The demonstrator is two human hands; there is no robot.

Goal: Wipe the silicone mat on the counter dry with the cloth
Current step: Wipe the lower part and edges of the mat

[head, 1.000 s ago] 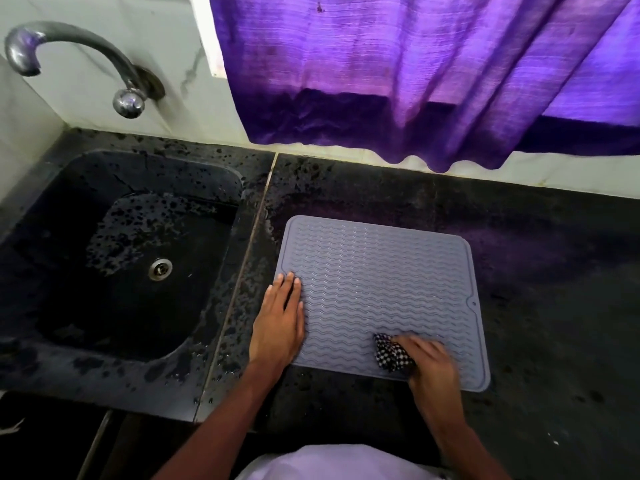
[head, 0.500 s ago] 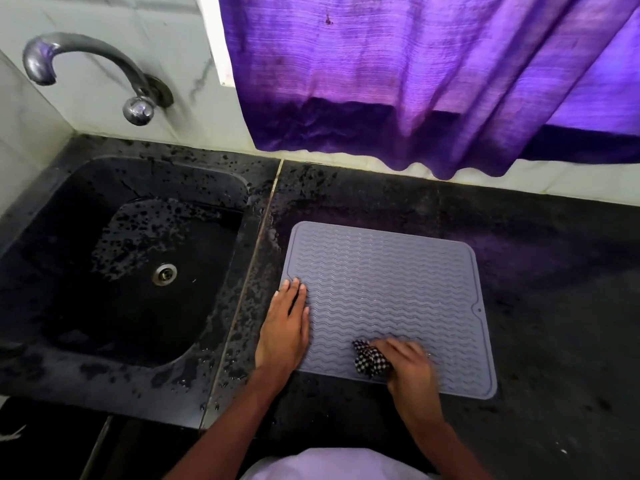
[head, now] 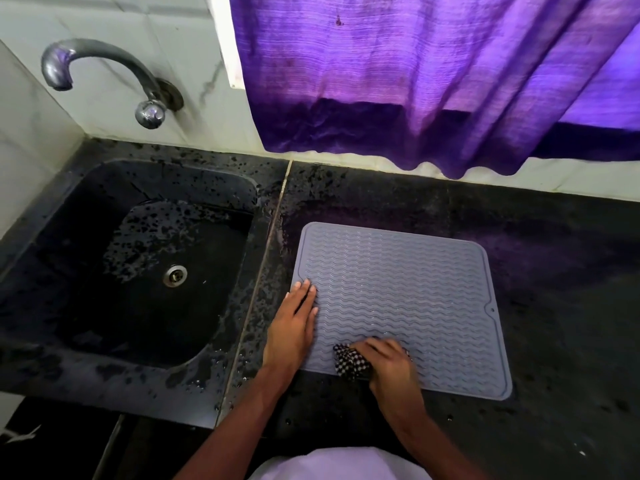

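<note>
While the left hand presses flat, fingers straight, on the silicone mat along its edge nearest the sink, the right hand clutches the checkered cloth on that mat, farther from the sink.

mat: grey, wavy ridges | cloth: black-white check | curtain: purple | counter: black

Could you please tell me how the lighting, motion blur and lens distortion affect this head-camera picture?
Head view: daylight glows through the purple curtain and tints the dark counter beyond the mat. Head view: the right hand gripping the cloth is smeared by motion, while the flat left hand looks sharp. Head view: the wide lens bows the sink rim.
</note>
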